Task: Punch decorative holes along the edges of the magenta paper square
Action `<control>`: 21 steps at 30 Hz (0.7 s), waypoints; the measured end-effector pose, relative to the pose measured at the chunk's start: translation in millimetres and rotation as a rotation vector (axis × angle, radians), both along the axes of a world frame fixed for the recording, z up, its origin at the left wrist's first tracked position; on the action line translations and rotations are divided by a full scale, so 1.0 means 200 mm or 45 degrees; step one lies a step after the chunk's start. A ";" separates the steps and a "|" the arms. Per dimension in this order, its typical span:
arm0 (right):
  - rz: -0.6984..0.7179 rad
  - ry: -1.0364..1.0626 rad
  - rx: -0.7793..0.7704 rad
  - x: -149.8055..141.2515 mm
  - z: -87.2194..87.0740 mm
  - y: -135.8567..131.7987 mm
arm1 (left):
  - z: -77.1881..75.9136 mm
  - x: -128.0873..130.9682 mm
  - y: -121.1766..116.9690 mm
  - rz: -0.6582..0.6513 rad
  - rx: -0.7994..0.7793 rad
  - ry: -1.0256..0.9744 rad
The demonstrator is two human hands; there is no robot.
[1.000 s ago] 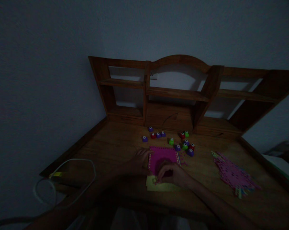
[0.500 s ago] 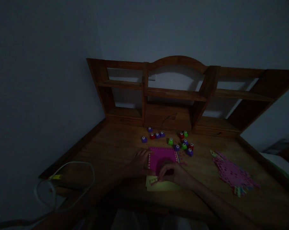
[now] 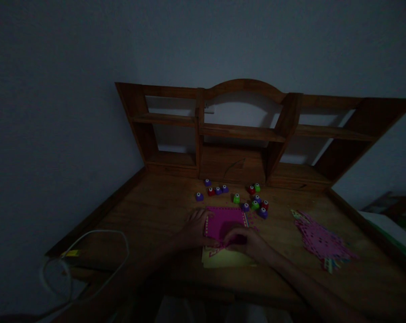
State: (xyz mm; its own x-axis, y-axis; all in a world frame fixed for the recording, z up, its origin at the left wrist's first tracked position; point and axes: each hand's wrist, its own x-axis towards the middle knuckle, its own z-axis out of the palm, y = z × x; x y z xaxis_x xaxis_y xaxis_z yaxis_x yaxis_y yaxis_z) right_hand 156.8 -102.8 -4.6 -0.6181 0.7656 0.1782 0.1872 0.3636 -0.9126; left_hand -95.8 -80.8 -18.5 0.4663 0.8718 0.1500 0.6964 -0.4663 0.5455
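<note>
A magenta paper sheet [image 3: 223,220] with small punched shapes along its borders lies on pale yellow paper [image 3: 230,259]. My left hand [image 3: 195,228] rests over the sheet's left edge, fingers stretched and apart, the thumb near the lower left corner. Close to that thumb, my right hand [image 3: 248,243] is closed in a pinch at the sheet's lower edge. A narrow pink strip with cut-outs [image 3: 216,252] shows at its fingertips, over the yellow paper. Dim light blurs the exact contact. Small punched bits [image 3: 252,220] lie beside the sheet's right edge.
Several purple, red and green craft punches [image 3: 236,198] stand behind the sheet. A pile of punched paper strips [image 3: 320,240] lies to the right. A wooden shelf unit [image 3: 241,131] rises at the desk's back. A white cable [image 3: 125,244] loops at the left.
The right hand has moved slightly up to the sheet's lower edge, beside the left thumb. The strip at its fingertips looked yellowish before and shows pink now. The whole view has shifted slightly.
</note>
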 end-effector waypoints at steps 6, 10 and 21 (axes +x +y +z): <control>0.027 0.069 -0.049 -0.02 -0.02 0.00 | 0.01 0.00 0.00 0.008 -0.022 -0.005; 0.050 0.066 -0.050 0.00 -0.02 -0.02 | 0.01 0.00 0.01 -0.010 -0.032 0.000; 0.073 0.044 -0.079 0.07 0.01 -0.06 | 0.00 -0.01 0.01 -0.023 -0.044 0.015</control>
State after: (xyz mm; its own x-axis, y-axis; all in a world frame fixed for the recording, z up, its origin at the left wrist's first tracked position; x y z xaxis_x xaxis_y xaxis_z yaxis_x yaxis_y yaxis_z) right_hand 170.2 -115.2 -1.8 -0.6555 0.7394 0.1535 0.1356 0.3152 -0.9393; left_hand -97.1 -79.5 -18.2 0.4833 0.8680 0.1142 0.6945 -0.4596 0.5536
